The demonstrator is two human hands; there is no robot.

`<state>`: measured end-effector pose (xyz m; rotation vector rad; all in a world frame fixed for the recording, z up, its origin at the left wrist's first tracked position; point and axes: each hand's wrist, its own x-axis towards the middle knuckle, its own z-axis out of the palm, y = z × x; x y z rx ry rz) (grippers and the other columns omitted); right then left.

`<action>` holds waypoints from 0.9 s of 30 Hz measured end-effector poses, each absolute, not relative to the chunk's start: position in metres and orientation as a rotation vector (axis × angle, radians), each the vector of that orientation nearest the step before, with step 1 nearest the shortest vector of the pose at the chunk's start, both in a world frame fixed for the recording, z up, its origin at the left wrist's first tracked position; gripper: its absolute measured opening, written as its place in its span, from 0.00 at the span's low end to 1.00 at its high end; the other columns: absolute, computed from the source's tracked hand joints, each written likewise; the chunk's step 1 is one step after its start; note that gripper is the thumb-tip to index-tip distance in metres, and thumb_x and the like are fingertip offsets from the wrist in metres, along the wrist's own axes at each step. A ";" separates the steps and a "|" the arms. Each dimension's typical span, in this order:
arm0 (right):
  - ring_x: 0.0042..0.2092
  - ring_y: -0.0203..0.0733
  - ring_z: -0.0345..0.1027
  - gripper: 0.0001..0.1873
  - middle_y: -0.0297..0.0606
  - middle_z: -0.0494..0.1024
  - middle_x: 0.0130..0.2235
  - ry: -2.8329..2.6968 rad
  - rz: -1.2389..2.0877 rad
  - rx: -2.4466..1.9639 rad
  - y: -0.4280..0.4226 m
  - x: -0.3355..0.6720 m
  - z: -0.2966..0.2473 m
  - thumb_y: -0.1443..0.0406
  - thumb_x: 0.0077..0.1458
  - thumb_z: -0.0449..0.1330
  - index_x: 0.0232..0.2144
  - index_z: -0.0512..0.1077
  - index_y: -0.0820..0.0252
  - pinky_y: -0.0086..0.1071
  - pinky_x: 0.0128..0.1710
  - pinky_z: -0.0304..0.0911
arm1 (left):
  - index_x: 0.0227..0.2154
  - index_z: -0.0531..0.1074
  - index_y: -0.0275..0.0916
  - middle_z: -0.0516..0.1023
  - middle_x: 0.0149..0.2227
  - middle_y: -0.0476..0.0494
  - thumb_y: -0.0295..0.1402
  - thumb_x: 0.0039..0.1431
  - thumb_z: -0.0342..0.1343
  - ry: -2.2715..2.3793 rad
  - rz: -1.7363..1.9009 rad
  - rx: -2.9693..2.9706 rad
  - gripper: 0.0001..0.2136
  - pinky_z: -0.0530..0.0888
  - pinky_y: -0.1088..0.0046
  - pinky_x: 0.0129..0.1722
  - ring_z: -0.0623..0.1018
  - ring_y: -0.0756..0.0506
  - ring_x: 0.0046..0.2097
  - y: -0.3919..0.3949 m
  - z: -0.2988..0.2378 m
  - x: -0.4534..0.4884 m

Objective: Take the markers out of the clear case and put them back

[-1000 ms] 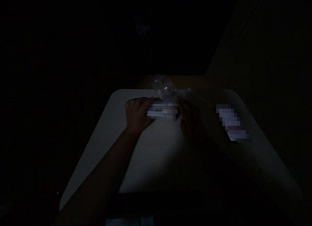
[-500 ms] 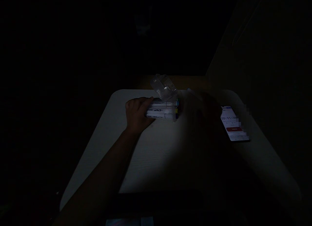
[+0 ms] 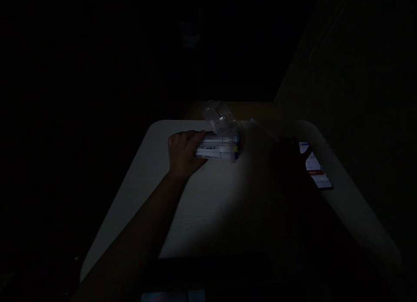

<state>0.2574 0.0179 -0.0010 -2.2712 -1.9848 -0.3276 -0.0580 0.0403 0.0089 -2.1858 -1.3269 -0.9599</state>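
Several markers (image 3: 216, 147) touch the left hand (image 3: 185, 152); right hand (image 3: 289, 156) partly hides a phone (image 3: 317, 169).

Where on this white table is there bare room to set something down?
Bare tabletop lies below the left hand and marker pack, and left of that hand. It is crowded at the pack and where the right hand overlaps the phone.

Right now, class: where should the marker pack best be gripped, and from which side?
Probably grip the capped end of the marker pack, coming from the right: the left hand covers the other end, and the pack lies flat on the table.
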 end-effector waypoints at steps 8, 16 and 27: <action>0.55 0.60 0.55 0.21 0.49 0.69 0.49 -1.846 -0.357 -2.383 0.018 0.247 0.017 0.63 0.57 0.43 0.46 0.70 0.61 0.61 0.53 0.44 | 0.52 0.61 0.44 0.71 0.45 0.40 0.43 0.46 0.57 -1.317 -0.981 -2.197 0.29 0.59 0.62 0.46 0.67 0.40 0.46 0.040 0.009 -0.057; 0.53 0.59 0.58 0.22 0.48 0.71 0.45 -1.837 -0.315 -2.350 0.016 0.245 0.023 0.61 0.56 0.44 0.46 0.71 0.59 0.60 0.52 0.45 | 0.54 0.60 0.45 0.70 0.46 0.40 0.45 0.45 0.57 -1.283 -0.999 -2.193 0.31 0.59 0.62 0.46 0.67 0.40 0.46 0.041 0.007 -0.059; 0.45 0.48 0.67 0.19 0.45 0.75 0.42 -1.733 -0.137 -1.963 0.010 0.246 0.045 0.62 0.54 0.48 0.42 0.73 0.62 0.45 0.47 0.59 | 0.53 0.60 0.44 0.71 0.46 0.40 0.43 0.45 0.57 -1.279 -1.014 -2.210 0.30 0.59 0.61 0.46 0.67 0.39 0.46 0.040 0.008 -0.058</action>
